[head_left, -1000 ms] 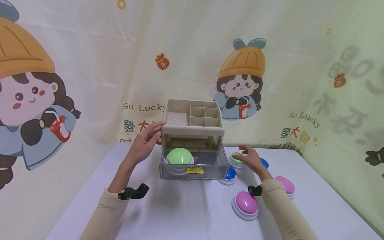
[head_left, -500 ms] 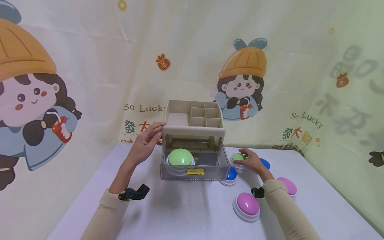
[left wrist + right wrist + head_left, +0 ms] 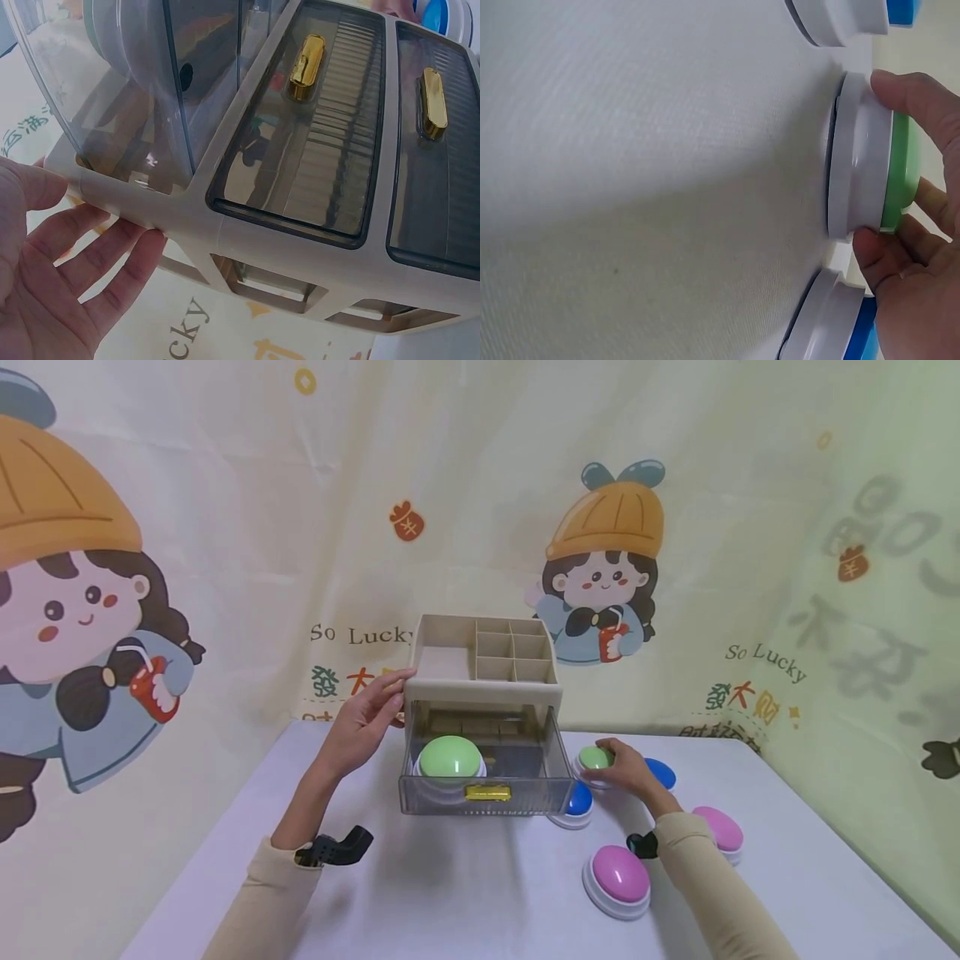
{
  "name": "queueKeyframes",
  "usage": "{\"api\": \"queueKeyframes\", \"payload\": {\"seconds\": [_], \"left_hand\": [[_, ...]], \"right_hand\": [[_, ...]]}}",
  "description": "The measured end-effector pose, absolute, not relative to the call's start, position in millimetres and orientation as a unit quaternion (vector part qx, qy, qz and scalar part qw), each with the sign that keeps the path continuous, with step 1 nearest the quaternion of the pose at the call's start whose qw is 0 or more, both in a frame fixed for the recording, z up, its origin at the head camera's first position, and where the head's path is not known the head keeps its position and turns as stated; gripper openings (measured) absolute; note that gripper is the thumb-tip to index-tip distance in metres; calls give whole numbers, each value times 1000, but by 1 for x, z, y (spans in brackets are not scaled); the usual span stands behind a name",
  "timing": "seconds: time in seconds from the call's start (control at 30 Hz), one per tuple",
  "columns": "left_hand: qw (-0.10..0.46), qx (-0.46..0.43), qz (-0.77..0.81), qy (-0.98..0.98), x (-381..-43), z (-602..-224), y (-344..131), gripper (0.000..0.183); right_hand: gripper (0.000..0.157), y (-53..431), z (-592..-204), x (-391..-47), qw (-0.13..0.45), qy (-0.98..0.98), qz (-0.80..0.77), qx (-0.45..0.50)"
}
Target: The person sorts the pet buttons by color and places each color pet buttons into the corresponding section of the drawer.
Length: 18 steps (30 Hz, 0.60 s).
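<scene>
A beige desktop organizer [image 3: 483, 692] stands mid-table with its clear top drawer [image 3: 435, 795] pulled out. Inside the drawer, at its left, lies a large green push button [image 3: 450, 757] with a white base. My left hand [image 3: 360, 727] touches the organizer's left side near the upper edge; in the left wrist view its fingers [image 3: 139, 266] are relaxed along the beige frame. On the right, my right hand [image 3: 633, 770] pinches a smaller green push button [image 3: 592, 757]. The right wrist view shows thumb and fingers on either side of that button's white base [image 3: 859, 157], which stands on the table.
A blue push button [image 3: 579, 798] is beside the drawer's right corner, another blue one [image 3: 662, 773] behind my right hand. Two pink push buttons, one in front [image 3: 621, 873] and one farther right [image 3: 717, 828], flank my right forearm. A printed curtain [image 3: 480, 552] hangs behind the table.
My right hand has come down from above the smaller green push button and its fingers have closed on the base. The left hand stays at the organizer's side.
</scene>
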<state>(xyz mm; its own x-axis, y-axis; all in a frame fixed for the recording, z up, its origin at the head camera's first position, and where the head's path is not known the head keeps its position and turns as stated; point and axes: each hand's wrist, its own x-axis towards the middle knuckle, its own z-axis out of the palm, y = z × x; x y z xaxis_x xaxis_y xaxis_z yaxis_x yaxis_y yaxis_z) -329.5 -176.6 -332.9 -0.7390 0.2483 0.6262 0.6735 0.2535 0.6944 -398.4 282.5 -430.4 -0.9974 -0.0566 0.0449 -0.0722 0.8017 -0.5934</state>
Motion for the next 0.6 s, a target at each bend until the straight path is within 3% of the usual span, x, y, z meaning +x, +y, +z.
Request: {"api": "queueKeyframes", "payload": {"seconds": [0.47,0.6], "left_hand": [[202,-304,-530,-765,-327,-332,-176,43],[204,-304,-528,-766,-327,-332,-177,43]], "right_hand": [[84,291,-420,-390,50,-902,428,4],[78,292,-416,-387,54,-884,465,2]]}}
